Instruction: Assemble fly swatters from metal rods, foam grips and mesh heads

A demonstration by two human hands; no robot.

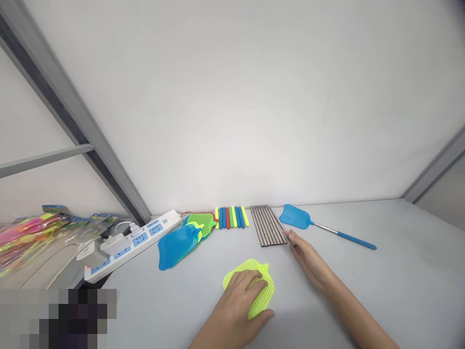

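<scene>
A bright yellow fly swatter head (250,265), perforated, lies on the table at front centre with its short neck pointing away. My left hand (240,303) rests over it, fingers spread on the mesh and thumb apart near its right edge. My right hand (303,252) has its fingers closed on the near end of a thin metal rod (278,220). That rod lies slantwise at the right side of a row of several metal rods (262,228). Right of them is a blue fly swatter (295,216) with a metal shaft and blue grip.
Several coloured handle grips (232,217) line up by the wall. Left of them overlap blue swatter heads (178,246) and a green swatter head (203,223). A white power strip (145,238) with plugs runs along the left edge, near plastic-wrapped coloured items (32,232).
</scene>
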